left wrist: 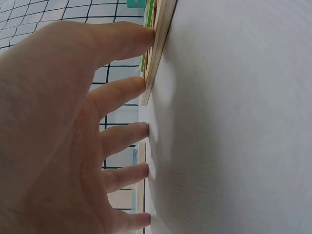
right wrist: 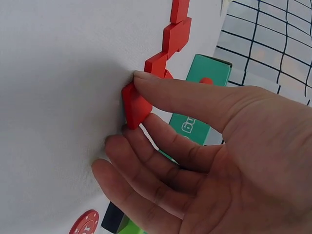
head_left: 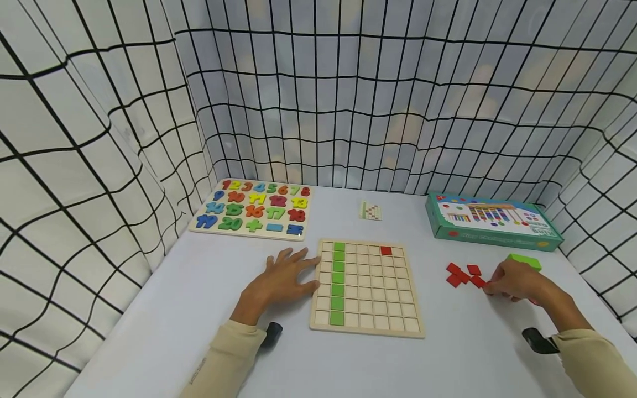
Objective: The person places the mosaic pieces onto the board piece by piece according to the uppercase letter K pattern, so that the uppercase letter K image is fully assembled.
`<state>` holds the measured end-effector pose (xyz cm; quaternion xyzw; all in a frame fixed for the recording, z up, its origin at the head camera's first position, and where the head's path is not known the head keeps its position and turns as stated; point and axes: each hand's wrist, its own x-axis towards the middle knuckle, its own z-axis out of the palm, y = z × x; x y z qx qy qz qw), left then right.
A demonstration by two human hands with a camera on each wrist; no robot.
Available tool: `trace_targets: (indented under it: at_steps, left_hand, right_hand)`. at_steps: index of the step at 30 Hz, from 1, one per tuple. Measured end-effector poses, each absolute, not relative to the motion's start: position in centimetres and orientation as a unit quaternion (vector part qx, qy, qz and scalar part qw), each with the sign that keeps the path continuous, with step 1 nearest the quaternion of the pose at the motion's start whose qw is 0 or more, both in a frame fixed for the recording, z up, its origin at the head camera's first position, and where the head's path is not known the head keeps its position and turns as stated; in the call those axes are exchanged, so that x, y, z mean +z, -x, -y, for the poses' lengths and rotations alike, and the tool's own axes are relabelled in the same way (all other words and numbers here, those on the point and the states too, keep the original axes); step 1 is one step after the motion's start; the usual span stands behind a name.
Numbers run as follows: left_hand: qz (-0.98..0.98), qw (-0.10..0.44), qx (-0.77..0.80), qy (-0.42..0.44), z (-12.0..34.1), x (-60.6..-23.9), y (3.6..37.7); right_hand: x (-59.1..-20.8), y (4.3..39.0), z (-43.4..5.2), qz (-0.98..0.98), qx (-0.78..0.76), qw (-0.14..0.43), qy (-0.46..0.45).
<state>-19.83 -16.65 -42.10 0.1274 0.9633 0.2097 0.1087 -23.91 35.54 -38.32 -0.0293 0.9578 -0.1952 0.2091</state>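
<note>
- Nearest my head camera, two beige sleeves enter from the bottom edge, each with a dark wrist-mounted device beside it.
- Left hand (head_left: pixel 283 279): I see it lying flat on the white table (head_left: pixel 209 287), fingers straight and spread, grasping nothing; the left wrist view shows two fingertips (left wrist: pixel 146 36) touching the left edge of the wooden grid board (head_left: pixel 367 287).
- Grid board: it lies between my two hands and carries a column of green tiles (head_left: pixel 338 282) near its left side and one red tile (head_left: pixel 386 251) in the top row.
- Right hand (head_left: pixel 512 281): in the right wrist view I see thumb and fingers pinching a red square tile (right wrist: pixel 136 105) against the table.
- Loose red tiles (head_left: pixel 463 273): a small cluster lies just left of the right hand, well right of the board.
- Green block (head_left: pixel 523 261): it sits just behind the right hand.
- Background: a number puzzle (head_left: pixel 254 210), a small card (head_left: pixel 370 210) and a green box (head_left: pixel 490 221) lie along the far edge.
</note>
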Motion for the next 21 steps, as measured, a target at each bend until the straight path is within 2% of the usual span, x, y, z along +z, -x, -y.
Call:
trace_targets:
  at_steps: [16,21]
  left_hand:
    - [-0.964,0.110,0.210,-0.124,16.4,-42.2,20.0]
    - [-0.964,0.106,0.205,-0.132,16.1,-42.2,20.2]
  right_hand:
    - [-37.3,23.9,-35.5,-0.949,-0.240,0.197,0.058]
    - [-36.0,23.7,-34.2,-0.942,-0.279,0.161,0.091]
